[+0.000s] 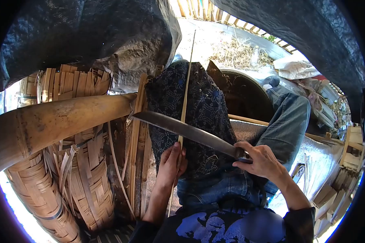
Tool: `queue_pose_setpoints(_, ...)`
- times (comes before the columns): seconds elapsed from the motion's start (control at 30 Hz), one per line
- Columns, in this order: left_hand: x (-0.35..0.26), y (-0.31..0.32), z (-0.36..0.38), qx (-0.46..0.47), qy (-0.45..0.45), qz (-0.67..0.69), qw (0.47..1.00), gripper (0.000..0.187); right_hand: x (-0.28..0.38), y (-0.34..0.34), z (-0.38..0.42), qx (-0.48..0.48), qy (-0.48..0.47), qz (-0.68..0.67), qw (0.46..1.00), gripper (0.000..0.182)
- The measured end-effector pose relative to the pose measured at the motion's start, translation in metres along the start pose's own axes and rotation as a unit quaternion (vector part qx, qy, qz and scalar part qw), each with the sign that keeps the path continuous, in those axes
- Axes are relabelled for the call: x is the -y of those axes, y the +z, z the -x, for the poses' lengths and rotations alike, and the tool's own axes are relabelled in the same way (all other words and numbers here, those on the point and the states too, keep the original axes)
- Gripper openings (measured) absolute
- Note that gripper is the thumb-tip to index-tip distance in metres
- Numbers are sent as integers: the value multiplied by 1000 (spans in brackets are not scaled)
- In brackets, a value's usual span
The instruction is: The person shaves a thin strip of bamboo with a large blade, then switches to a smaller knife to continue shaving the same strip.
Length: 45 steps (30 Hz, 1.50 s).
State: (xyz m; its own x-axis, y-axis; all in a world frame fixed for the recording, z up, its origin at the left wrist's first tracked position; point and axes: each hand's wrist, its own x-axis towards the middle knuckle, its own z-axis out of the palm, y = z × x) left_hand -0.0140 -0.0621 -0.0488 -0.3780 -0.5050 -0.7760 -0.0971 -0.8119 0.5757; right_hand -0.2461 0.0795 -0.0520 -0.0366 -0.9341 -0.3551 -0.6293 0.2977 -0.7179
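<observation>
- Nearest the camera, the left hand [171, 162] has its grip pressed together around a thin bamboo strip [185, 101], thumb on top, just below where the blade crosses it.
- The right hand [258, 158] has its grip closed tight on the handle of a long knife [186, 130], whose blade runs up and left across the strip.
- The strip stands nearly upright over a dark patterned cloth [202, 109] draped on the person's lap, with the jeans-clad right leg [286, 121] bent to the side.
- To the left, a thick bamboo pole [56, 121] lies crosswise, its end near the knife tip.
- Beneath the pole stand woven bamboo baskets [85, 182] with loose slats sticking up.
- Farther off, a dark tarpaulin [89, 36] hangs overhead, with sunlit dry straw [235, 52] on the ground beyond.
</observation>
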Motion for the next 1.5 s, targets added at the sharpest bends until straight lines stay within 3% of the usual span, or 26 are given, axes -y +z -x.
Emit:
queue_pose_setpoints(0.1, -1, 0, -1, -19, -14, 8, 1000, 35, 3, 3, -9, 55, 10, 34, 998, 44)
queue_pose_setpoints(0.2, 3, -3, -3, -11, -9, -2, 1000, 35, 4, 12, -16, 5, -2, 55, 998, 41)
queue_pose_setpoints(0.3, 4, -4, -3, -6, -9, -1, 1000, 35, 12, 26, -21, -49, 65, 39, 996, 43)
queue_pose_setpoints(0.5, 0, -5, -3, -6, -27, -17, 999, 36, 15, 21, -30, -74, 139, -74, 985, 48)
queue_pose_setpoints(0.6, 2, -8, -6, 8, -8, -21, 1000, 36, 4, 20, -28, -123, 107, -96, 982, 40)
queue_pose_setpoints(0.67, 5, -9, -6, 17, -1, -27, 999, 36, 2, 13, -25, -126, 108, -113, 980, 40)
queue_pose_setpoints(0.73, 1, -6, -4, 8, -6, -28, 1000, 36, 3, 6, -16, -81, 174, -202, 961, 39)
queue_pose_setpoints(0.83, 0, -6, -3, -2, -17, -25, 1000, 36, -2, -2, 17, -106, 203, -185, 956, 39)
queue_pose_setpoints(0.9, 0, -7, -3, -7, -25, -20, 999, 36, 11, -9, 54, -198, 244, -190, 930, 39)
queue_pose_setpoints(0.97, 1, -5, -4, -18, -36, 0, 999, 36, 10, -16, 95, -223, 293, -217, 904, 43)
queue_pose_setpoints(1.03, -2, -2, -3, -23, -41, -8, 999, 36, -25, 13, 162, -336, 293, -145, 883, 42)
queue_pose_setpoints(1.07, -4, -1, -5, -28, -34, -15, 999, 36, -21, 6, 172, -358, 317, -257, 839, 40)
queue_pose_setpoints(1.1, -4, -1, -5, -23, -41, -20, 999, 36, -37, 13, 199, -351, 310, -226, 854, 36)
queue_pose_setpoints(1.17, -5, -1, -8, -6, -26, -13, 1000, 37, -45, 40, 228, -405, 380, -115, 824, 29)
queue_pose_setpoints(1.23, -7, 1, -7, -11, -29, -20, 999, 37, -52, 58, 240, -381, 508, -188, 749, 18)
queue_pose_setpoints(1.33, -7, 2, -6, -24, -30, -26, 999, 37, -76, 126, 280, -449, 452, -154, 755, 21)
queue_pose_setpoints(1.43, -5, 5, -6, -36, -24, -58, 997, 34, -97, 174, 306, -415, 425, -2, 804, 21)
queue_pose_setpoints(1.5, -5, 5, -7, -35, -17, -62, 997, 33, -93, 184, 298, -433, 411, -41, 802, 26)
